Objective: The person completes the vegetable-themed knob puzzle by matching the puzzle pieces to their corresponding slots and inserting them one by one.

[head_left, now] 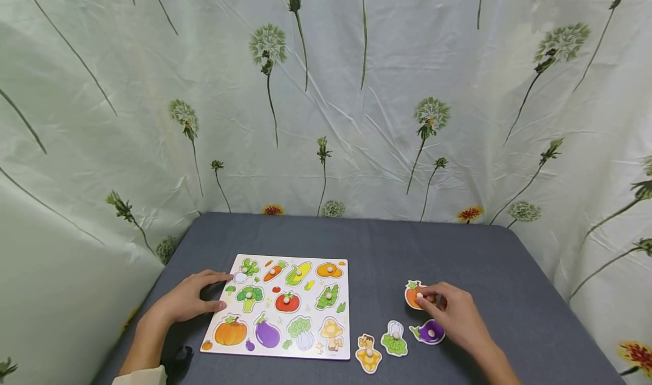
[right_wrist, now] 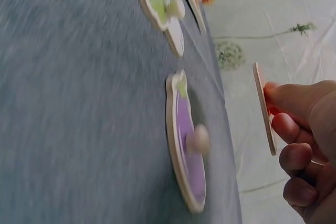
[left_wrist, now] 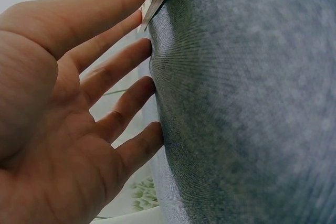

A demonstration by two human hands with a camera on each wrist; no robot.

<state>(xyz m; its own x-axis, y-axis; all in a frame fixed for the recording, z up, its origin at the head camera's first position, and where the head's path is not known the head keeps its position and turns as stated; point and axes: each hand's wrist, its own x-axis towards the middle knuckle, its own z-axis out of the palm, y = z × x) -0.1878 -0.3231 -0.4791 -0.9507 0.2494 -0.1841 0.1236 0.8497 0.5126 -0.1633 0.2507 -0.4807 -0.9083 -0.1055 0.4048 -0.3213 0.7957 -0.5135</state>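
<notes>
My right hand [head_left: 453, 311] pinches a pumpkin puzzle piece [head_left: 410, 294] by its knob, right of the puzzle board [head_left: 309, 307]. In the right wrist view the pumpkin piece [right_wrist: 265, 111] is seen edge-on, raised off the table. Below that hand lies a purple eggplant piece [head_left: 430, 333]. Beside it are a leafy cabbage piece [head_left: 394, 345] and a yellow mushroom piece [head_left: 368, 360], knobs up. My left hand [head_left: 185, 297] touches the board's left edge with thumb and forefinger, its fingers extended. Knobbed vegetables fill the board's upper two rows; the bottom row's pictures show no knobs.
A dark grey cloth covers the table [head_left: 387, 249]. Behind and at the sides hangs a pale curtain [head_left: 356, 147] printed with dandelions. A small dark object [head_left: 180, 359] lies near my left forearm.
</notes>
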